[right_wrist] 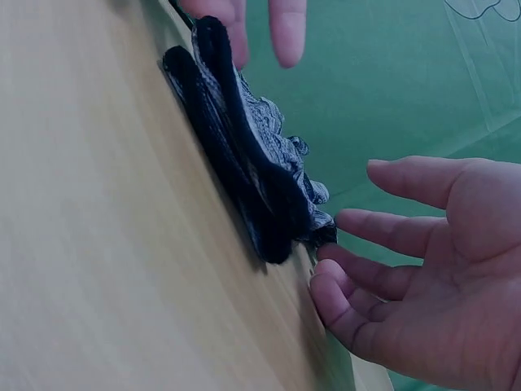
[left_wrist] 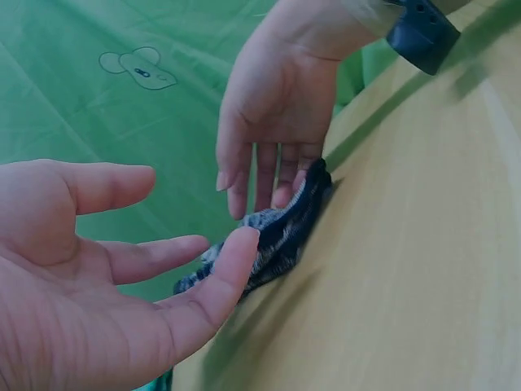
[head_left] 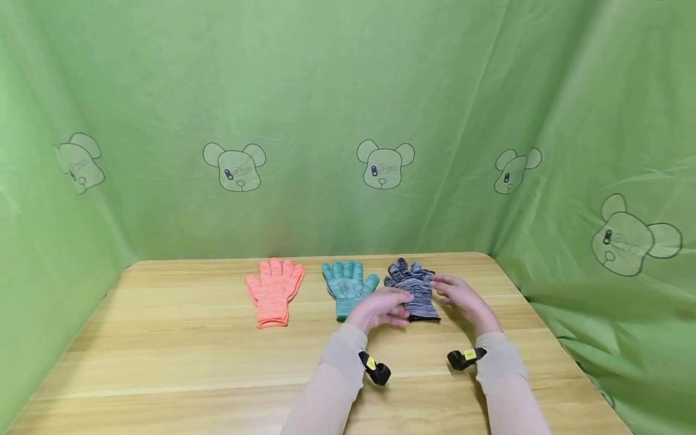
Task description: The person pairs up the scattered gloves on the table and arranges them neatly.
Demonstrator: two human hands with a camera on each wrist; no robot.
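Observation:
A pair of black-and-grey knit gloves [head_left: 417,293] lies flat on the table, fingers toward the back and dark cuffs toward me. My left hand [head_left: 379,307] is at the left side of these gloves, overlapping them in the head view, its fingers loosely spread. On their right side is my right hand [head_left: 461,299], fingers slightly bent, with fingertips right at the glove's edge. In the right wrist view two stacked cuffs [right_wrist: 281,212] show, and the right hand's fingers [right_wrist: 383,232] come close to the glove. Neither hand grips anything.
Left of the grey pair lie teal gloves [head_left: 348,290], partly near my left hand, and farther left a pair of orange gloves [head_left: 274,296]. The wooden table [head_left: 190,362] meets a green curtain [head_left: 310,211] with bear-head outlines at the back and both sides.

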